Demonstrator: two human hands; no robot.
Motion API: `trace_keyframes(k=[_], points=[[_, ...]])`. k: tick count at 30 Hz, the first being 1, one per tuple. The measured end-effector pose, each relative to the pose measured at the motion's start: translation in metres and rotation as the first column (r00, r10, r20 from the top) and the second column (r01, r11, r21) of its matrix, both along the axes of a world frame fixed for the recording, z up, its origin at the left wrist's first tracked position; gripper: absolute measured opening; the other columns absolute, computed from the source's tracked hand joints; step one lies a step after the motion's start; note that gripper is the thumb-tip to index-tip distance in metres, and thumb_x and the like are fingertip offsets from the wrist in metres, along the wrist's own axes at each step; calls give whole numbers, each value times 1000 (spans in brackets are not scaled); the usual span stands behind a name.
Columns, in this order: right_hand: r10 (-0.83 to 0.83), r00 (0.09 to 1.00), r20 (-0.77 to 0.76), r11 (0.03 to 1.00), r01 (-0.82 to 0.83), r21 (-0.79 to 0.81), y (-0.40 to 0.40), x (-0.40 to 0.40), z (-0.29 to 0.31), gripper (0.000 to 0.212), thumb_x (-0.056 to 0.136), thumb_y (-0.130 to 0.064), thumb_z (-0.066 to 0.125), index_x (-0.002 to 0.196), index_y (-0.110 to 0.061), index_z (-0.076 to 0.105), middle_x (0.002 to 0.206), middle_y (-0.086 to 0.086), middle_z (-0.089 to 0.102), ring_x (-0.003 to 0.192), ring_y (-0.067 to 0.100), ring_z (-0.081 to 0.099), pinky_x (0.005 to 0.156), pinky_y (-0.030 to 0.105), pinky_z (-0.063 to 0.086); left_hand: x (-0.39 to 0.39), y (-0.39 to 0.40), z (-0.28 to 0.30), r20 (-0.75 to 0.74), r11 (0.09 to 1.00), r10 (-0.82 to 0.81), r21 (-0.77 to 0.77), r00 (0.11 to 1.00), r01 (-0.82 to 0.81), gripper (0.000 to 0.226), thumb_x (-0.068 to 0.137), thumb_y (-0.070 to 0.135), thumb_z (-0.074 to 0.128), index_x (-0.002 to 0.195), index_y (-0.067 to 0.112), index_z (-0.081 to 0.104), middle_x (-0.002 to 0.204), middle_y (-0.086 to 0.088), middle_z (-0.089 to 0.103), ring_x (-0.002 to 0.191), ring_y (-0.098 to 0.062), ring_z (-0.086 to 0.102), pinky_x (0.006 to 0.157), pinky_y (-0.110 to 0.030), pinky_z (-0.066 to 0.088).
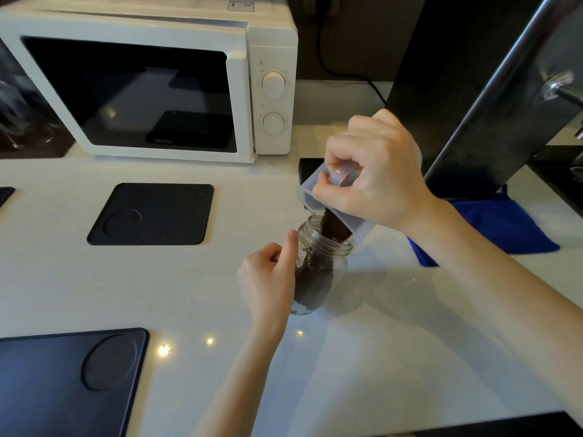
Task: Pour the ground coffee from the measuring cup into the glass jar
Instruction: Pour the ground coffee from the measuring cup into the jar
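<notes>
right hand (375, 171) grips the tilted measuring cup (337, 212) so ground coffee (336, 230) falls into the glass jar (318, 266); left hand (268, 279) clasps the jar's left side, steadying it.

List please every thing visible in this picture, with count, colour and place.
microwave: 1, white, back left of counter
mats: 2 in full view, black, left side of counter
cloth: 1, blue, right, behind the right arm
cable: 1, black, behind the microwave
counter: 1, white
jar: 1, clear glass, centre, partly filled
coffee: dark brown, falling into the jar
measuring cup: 1, translucent, tilted above the jar
left hand: steadies the jar
right hand: holds the measuring cup
</notes>
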State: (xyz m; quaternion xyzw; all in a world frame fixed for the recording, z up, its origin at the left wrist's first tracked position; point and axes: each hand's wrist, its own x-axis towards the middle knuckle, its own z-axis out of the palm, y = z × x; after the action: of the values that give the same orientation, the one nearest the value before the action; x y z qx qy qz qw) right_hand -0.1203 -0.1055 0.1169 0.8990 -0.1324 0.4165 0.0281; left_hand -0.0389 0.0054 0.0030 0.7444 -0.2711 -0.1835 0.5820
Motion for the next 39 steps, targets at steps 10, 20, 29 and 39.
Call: trace_keyframes(k=[10,20,29,39], points=[[29,999,-30,998,-30,-56,2,1,1,22,63,-14,65,50,-5,50,45,8,49,49,26,42,53,43,40,0,0,-1,-33,1000,5,15,999,-5,61,76,49,52,48,-2,34,54,-32,43,52,-21,31,52,-32,26],[51,998,-40,997,-53,-51,5,0,3,22,63,-13,65,50,-5,49,44,8,49,49,27,42,53,44,40,-1,0,-1,-10,1000,5,4,1000,-5,62,77,49,52,48,-3,34,52,-31,41,50,-21,30,51,-33,25],[51,999,-16,997,-52,-63,8,-2,6,24,65,-13,65,50,-6,48,45,7,48,49,24,41,53,43,40,-3,-1,-1,2,1000,2,15,1000,-2,62,76,51,51,49,-3,34,53,-32,40,51,-20,30,51,-33,26],[14,1000,-13,998,-13,57,5,-6,4,23,64,-17,65,51,-5,50,47,7,47,50,25,41,53,41,37,0,-1,-3,13,1000,2,19,1000,-2,58,75,48,51,46,1,32,53,-30,39,52,-20,29,51,-33,25]])
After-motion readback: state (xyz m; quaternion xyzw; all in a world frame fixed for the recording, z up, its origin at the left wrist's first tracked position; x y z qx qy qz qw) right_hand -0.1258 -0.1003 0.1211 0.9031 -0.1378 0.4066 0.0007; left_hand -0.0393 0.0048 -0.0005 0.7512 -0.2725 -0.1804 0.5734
